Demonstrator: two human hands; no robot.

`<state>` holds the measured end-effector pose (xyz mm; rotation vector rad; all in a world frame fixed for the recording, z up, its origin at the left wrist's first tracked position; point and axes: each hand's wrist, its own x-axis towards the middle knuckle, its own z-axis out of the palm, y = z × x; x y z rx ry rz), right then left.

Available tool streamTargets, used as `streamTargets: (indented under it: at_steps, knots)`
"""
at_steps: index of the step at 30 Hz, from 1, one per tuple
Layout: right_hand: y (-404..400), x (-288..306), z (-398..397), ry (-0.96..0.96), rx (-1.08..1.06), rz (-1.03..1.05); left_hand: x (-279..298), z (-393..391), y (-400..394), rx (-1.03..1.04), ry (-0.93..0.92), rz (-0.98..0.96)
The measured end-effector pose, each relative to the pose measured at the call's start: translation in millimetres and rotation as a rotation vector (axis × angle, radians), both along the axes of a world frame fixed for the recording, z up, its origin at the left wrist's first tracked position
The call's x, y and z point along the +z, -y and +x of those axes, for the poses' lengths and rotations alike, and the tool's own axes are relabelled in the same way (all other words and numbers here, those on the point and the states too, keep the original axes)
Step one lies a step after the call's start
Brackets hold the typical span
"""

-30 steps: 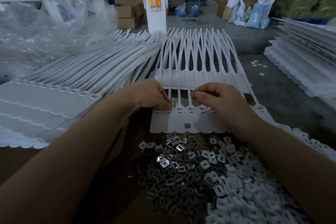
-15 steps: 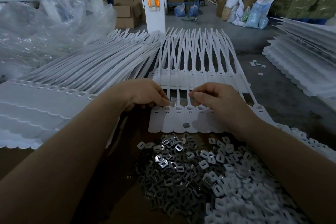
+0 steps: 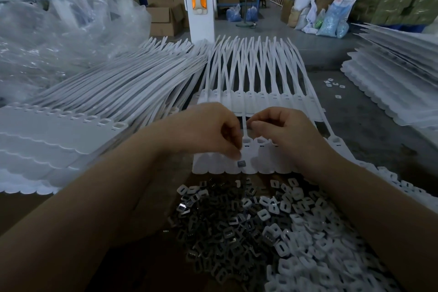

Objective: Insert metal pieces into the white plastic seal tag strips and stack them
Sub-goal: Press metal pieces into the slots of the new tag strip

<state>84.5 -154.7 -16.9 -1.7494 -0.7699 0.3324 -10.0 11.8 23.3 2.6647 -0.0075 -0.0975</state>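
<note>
Both hands met over a row of joined white seal tag strips (image 3: 237, 166) on the brown surface (image 3: 23, 206). The left hand (image 3: 208, 130) curled its fingers onto a tag body; the right hand (image 3: 282, 130) pinched something small, probably steadying the strip for insertion. Loose metal pieces (image 3: 213, 232) lay heaped close. Finished stacks (image 3: 47, 140) sat left, in a cluttered warehouse.

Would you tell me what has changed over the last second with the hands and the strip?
The left hand has slid its fingertips down the tag strip toward the loose metal piece. The right hand stays pinched at the strip's top; the pile is unmoved.
</note>
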Motion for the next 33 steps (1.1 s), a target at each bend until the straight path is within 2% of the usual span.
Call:
streamTargets:
  at_steps: [5, 9, 23, 27, 30, 33]
  knots:
    - [-1, -1, 1, -0.002, -0.002, 0.0, -2, 0, 15, -0.086, -0.061, 0.158]
    - [-1, 0, 1, 0.003, -0.001, 0.005, 2, -3, 18, -0.19, -0.168, 0.078]
    - [0, 1, 2, 0.01, 0.011, -0.014, -3, -4, 31, -0.299, -0.222, 0.025]
    - [1, 2, 1, 0.014, 0.028, -0.018, 6, -3, 20, -0.209, -0.15, -0.092]
    - [2, 3, 1, 0.002, 0.041, -0.006, 7, 0, 5, -0.023, -0.001, -0.26]
    - [3, 4, 0, -0.005, 0.054, -0.003, 2, 1, -4, 0.087, 0.124, -0.35]
